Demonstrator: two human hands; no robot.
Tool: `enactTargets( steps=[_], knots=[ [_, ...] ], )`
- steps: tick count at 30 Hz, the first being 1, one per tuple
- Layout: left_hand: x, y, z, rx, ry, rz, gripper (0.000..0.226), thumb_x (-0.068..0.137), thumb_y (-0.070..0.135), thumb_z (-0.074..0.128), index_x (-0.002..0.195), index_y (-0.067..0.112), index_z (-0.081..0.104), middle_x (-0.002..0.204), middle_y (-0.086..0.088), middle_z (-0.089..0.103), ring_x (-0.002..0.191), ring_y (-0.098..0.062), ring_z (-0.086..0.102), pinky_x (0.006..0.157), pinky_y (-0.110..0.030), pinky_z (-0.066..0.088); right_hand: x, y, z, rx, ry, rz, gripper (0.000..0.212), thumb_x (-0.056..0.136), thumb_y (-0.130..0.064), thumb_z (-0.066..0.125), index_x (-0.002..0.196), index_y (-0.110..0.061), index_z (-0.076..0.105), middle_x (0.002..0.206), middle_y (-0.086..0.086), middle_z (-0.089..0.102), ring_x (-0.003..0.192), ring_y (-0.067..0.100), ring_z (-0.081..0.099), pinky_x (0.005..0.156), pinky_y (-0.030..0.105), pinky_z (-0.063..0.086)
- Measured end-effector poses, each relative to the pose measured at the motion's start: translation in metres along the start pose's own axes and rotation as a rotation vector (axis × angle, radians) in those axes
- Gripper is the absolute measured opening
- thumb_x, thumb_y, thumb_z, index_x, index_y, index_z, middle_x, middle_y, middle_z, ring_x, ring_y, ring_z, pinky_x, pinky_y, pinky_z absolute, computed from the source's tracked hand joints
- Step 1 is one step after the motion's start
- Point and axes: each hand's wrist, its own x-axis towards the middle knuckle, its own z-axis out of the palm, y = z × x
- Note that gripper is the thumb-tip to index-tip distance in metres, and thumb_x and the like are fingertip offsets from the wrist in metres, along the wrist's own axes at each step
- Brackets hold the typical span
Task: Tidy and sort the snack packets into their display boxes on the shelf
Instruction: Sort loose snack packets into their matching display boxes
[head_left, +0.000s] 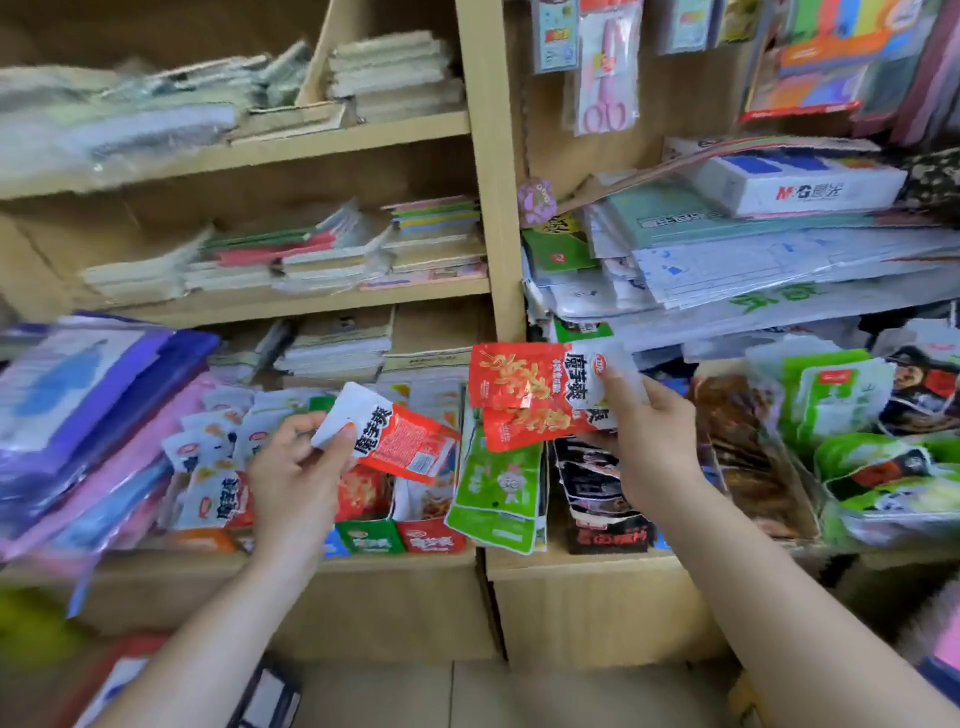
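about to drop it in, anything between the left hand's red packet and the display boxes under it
Nothing visible does. The red packet, held by the left hand, hangs right above the open display boxes; the green packets lean off to its right, outside that path.

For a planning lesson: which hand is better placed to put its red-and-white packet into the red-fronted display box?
Probably left. The left hand holds one red-and-white foil packet above the red-fronted cardboard box; the right hand holds two over green packets.
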Motion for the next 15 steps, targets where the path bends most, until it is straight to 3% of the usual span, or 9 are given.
enactTargets(
  steps=[3, 6, 8, 11, 15],
  knots=[
    [0.007, -0.013, -0.038, -0.047, 0.088, -0.044, 0.016, 0.094, 0.007, 0.068, 0.091, 0.023, 0.065, 0.088, 0.006, 0.075, 0.079, -0.011, 0.068, 0.069, -0.02, 0.054, -0.012, 0.018, 0.036, 0.001, -0.048, 0.087, 0.016, 0.093, -0.029, 0.069, 0.087, -0.014, 0.07, 0.077, 0.001, 0.072, 0.069, 0.017, 0.068, 0.048, 0.025, 0.052],
    [0.023, -0.011, -0.064, -0.124, 0.182, -0.077, 0.019, 0.094, 0.004, 0.067, 0.089, 0.022, 0.062, 0.078, 0.012, 0.072, 0.075, -0.01, 0.064, 0.063, -0.014, 0.054, -0.021, 0.031, 0.068, -0.027, -0.099, 0.123, 0.02, 0.093, -0.031, 0.069, 0.088, -0.011, 0.07, 0.079, 0.006, 0.071, 0.065, 0.02, 0.067, 0.043, 0.024, 0.047],
    [0.034, -0.012, -0.079, -0.137, 0.226, -0.063, 0.021, 0.094, 0.004, 0.067, 0.089, 0.024, 0.061, 0.083, 0.009, 0.07, 0.072, -0.006, 0.063, 0.063, -0.014, 0.054, -0.026, 0.038, 0.084, -0.045, -0.107, 0.131, 0.021, 0.094, -0.032, 0.068, 0.087, -0.012, 0.069, 0.079, 0.006, 0.069, 0.061, 0.016, 0.066, 0.044, 0.023, 0.048],
    [0.042, -0.025, -0.093, -0.148, 0.203, -0.061, 0.018, 0.094, 0.005, 0.068, 0.094, 0.023, 0.064, 0.093, 0.002, 0.07, 0.078, -0.008, 0.064, 0.063, -0.015, 0.053, -0.026, 0.045, 0.104, -0.043, -0.064, 0.131, 0.021, 0.094, -0.031, 0.068, 0.082, -0.014, 0.068, 0.083, 0.004, 0.067, 0.064, 0.015, 0.065, 0.049, 0.024, 0.052],
    [0.047, -0.028, -0.085, -0.175, 0.109, -0.061, 0.015, 0.094, 0.006, 0.068, 0.094, 0.022, 0.065, 0.086, 0.006, 0.074, 0.078, -0.008, 0.067, 0.065, -0.017, 0.053, -0.02, 0.052, 0.112, 0.041, 0.088, 0.086, 0.026, 0.094, -0.026, 0.068, 0.076, -0.011, 0.057, 0.086, 0.009, 0.058, 0.076, 0.025, 0.062, 0.052, 0.023, 0.054]
  ],
)
